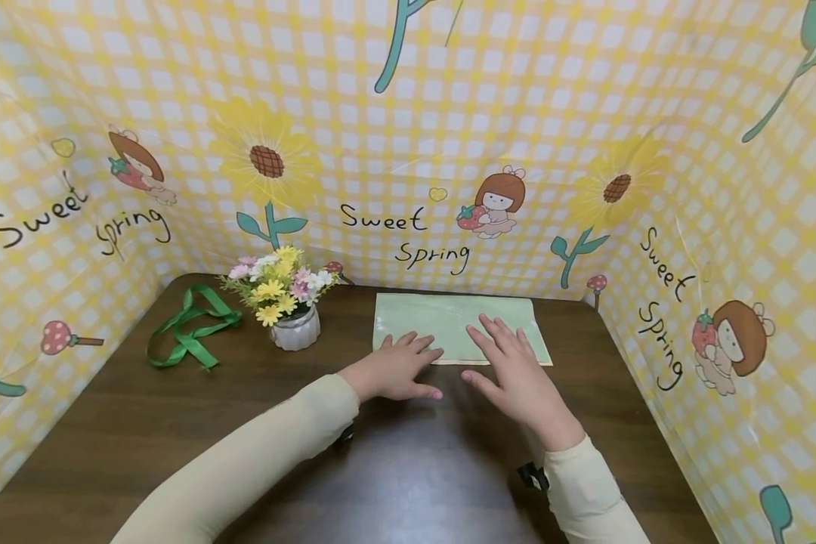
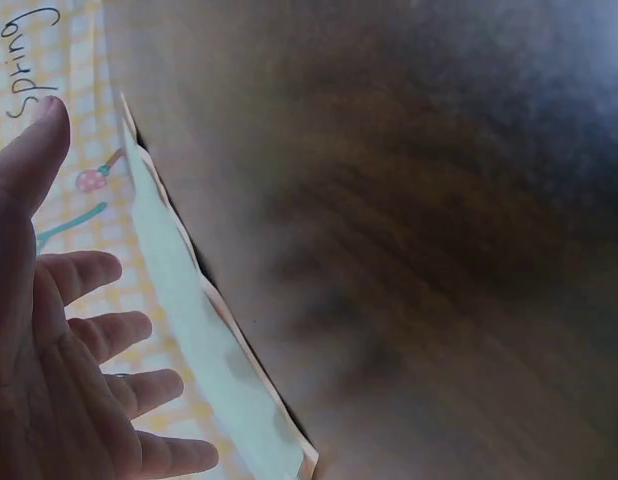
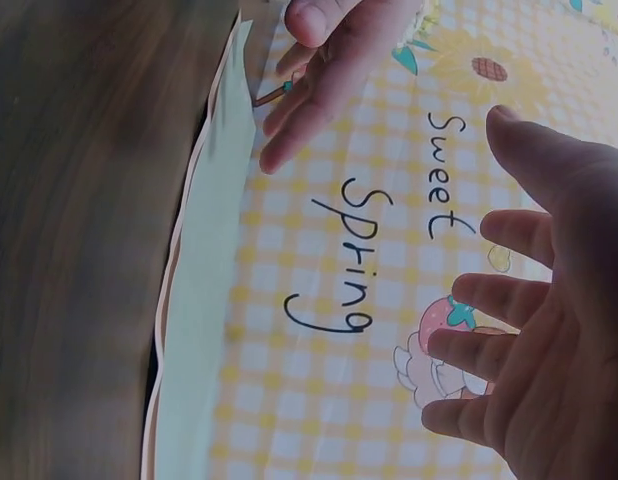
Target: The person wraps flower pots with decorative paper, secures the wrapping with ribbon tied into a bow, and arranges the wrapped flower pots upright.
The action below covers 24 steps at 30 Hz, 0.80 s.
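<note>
A flat, pale green sheet [image 1: 442,313] lies near the back of the brown table. Its near edge looks wavy and layered, with a thin pinkish border, in the left wrist view, where the sheet [image 2: 189,300] runs diagonally, and in the right wrist view. My left hand [image 1: 401,368], fingers spread, is over the sheet's near left corner. Across from it, my right hand [image 1: 513,370] has its fingers extended over the near right part. Nothing is held in either palm. The right wrist view also catches the left hand [image 3: 339,75] beside the sheet [image 3: 194,290].
Left of the sheet stands a white pot [image 1: 295,331] of yellow, pink and white flowers [image 1: 272,291]. Farther left lies a loosely looped green ribbon [image 1: 193,352]. Yellow checked cloth [image 1: 394,151] with printed figures walls the table [image 1: 299,468] at the back and sides.
</note>
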### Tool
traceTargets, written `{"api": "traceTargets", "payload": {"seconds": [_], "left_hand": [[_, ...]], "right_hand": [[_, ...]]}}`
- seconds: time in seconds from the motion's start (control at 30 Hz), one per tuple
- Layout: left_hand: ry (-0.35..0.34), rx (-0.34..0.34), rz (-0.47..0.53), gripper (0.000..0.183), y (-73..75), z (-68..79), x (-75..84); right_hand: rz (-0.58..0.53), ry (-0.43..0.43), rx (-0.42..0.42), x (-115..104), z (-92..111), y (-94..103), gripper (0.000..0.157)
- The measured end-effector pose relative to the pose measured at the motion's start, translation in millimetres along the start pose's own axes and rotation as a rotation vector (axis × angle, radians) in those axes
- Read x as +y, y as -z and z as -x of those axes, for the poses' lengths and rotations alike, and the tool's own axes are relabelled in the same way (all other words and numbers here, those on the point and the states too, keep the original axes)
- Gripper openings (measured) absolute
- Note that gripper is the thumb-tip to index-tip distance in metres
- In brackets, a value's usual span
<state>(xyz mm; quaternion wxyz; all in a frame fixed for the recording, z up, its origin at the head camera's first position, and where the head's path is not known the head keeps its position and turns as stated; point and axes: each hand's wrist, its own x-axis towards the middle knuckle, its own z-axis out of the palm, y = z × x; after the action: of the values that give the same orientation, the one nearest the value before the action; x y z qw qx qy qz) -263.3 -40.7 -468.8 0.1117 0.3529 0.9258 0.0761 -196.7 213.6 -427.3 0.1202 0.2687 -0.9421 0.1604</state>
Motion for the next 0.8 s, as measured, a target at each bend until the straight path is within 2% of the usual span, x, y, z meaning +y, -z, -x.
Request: {"api": "traceTargets", "payload": {"seconds": [0.33, 0.6, 0.8], "left_hand": [[0.032, -0.056, -0.003, 0.082, -6.2, -9.5, -3.7], [0.001, -0.044, -0.015, 0.078, -12.8, -2.5, -11.4], [-0.025, -0.052, -0.009, 0.076, -13.2, 10.5, -22.8]], "right_hand": [[-0.002, -0.046, -0.01, 7.1, 0.9, -3.0, 0.073], [-0.007, -0.056, 0.001, 9.7, 1.2, -4.6, 0.072], [-0.002, -0.06, -0.005, 10.4, 1.3, -3.1, 0.07]]}}
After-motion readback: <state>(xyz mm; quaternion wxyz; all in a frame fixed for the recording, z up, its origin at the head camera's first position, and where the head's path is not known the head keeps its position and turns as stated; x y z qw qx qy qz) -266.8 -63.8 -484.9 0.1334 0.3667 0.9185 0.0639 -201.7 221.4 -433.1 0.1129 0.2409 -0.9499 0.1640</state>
